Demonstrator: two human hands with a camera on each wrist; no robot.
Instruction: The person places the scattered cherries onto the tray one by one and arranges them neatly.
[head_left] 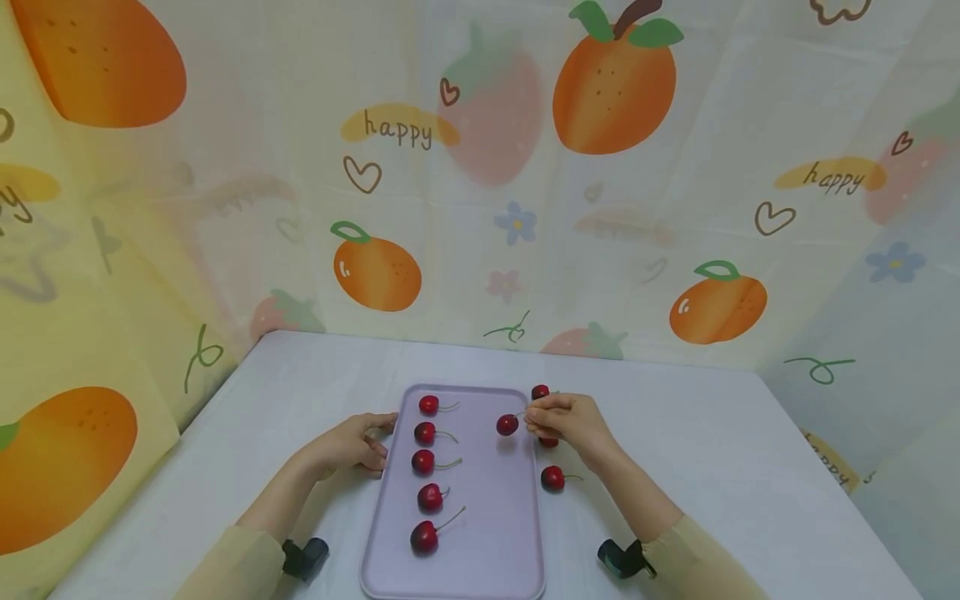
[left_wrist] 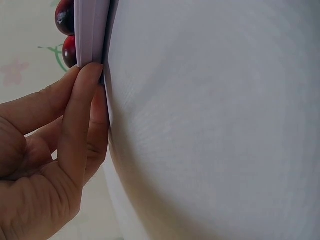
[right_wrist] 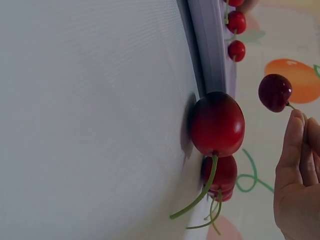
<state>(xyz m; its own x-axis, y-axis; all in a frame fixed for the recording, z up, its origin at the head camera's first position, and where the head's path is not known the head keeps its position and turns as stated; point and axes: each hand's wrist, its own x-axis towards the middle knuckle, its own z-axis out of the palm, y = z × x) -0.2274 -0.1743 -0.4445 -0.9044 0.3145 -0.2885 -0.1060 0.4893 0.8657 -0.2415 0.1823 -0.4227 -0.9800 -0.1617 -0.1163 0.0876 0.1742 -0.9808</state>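
Note:
A lilac tray [head_left: 480, 517] lies on the table with several cherries [head_left: 424, 462] in a column along its left side, their stems pointing right. My left hand [head_left: 348, 446] is at the tray's left edge; in the left wrist view its thumb and fingers [left_wrist: 86, 82] hold the rim. With thumb and fingertips my right hand [head_left: 573, 423] pinches a dark red cherry [head_left: 507, 425] by its stem. That cherry hangs over the right part of the tray, clear of its surface in the right wrist view.
Beside the tray's right edge, several more cherries lie on the white tabletop [head_left: 675, 433], the nearest cherry [head_left: 552, 478] with its stem to the right. My right hand partly covers others there. A fruit-printed cloth [head_left: 465, 208] hangs behind the table and along its sides.

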